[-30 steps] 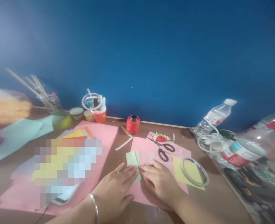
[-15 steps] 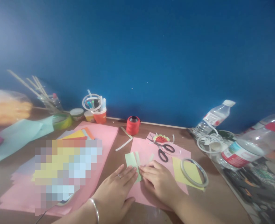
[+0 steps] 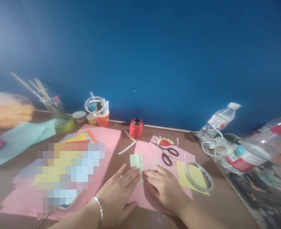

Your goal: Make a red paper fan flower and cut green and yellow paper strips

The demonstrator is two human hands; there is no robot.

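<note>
My left hand (image 3: pixel 121 186), with a ring and a bangle, lies flat, its outstretched fingertips on a small pale green paper (image 3: pixel 135 160). A lengthwise fold or strip runs along the paper's right side. Against that right edge, my right hand (image 3: pixel 163 184) has its fingers bent and pressed together, thumb tucked under and mostly hidden. Beneath both hands is a pink sheet (image 3: pixel 142 200). Just beyond my right hand lie black-handled scissors (image 3: pixel 167 154) and a small red and yellow pleated paper fan (image 3: pixel 165 142).
A tape roll (image 3: pixel 199 176) rests on yellow paper (image 3: pixel 180 173) at right. Behind stand a red thread spool (image 3: pixel 136 128) and a cup of pens (image 3: pixel 102 119). Stacked coloured papers (image 3: pixel 111 135) lie left, partly pixelated. Plastic bottles (image 3: pixel 246 156) stand right, before the blue wall (image 3: pixel 140 57).
The green paper has turned slightly and shifted a little right; its strip now lies closer along its side. Both hands have stayed nearly in place.
</note>
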